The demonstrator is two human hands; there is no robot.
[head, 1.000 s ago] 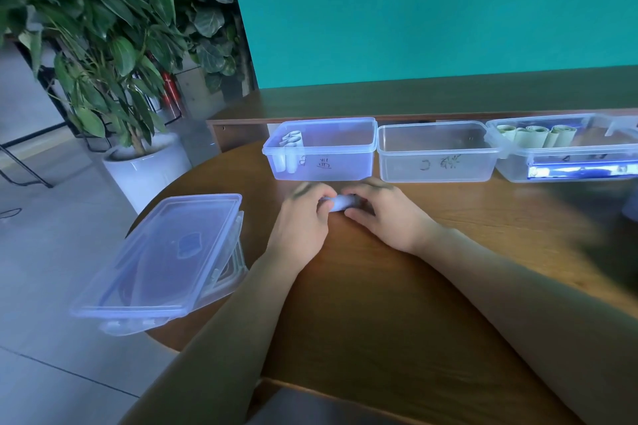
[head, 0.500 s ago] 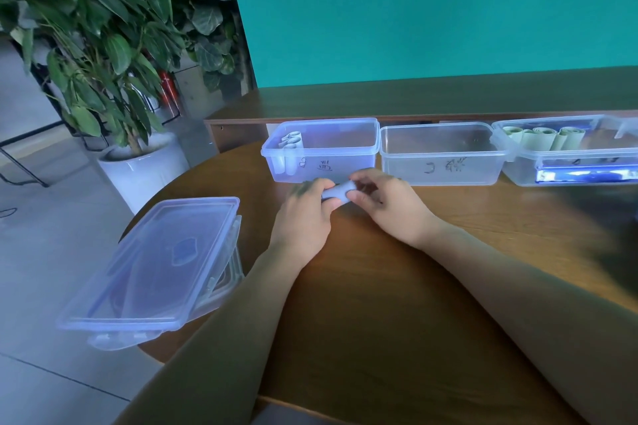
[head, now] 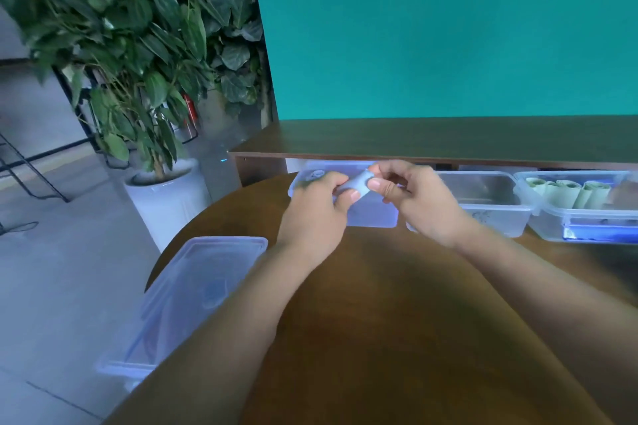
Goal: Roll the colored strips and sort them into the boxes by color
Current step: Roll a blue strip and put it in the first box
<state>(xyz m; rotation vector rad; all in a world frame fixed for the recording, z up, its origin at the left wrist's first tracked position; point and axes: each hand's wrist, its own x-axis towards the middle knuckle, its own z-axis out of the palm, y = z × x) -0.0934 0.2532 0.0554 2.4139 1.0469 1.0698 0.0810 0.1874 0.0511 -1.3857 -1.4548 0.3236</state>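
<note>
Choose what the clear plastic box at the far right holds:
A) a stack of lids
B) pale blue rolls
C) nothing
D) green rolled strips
D: the clear plastic box at the far right holds several green rolled strips, leaning side by side against its back wall.

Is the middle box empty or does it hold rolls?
Apparently empty: the middle box shows only bare clear walls and floor, though the right hand hides its left end.
</note>
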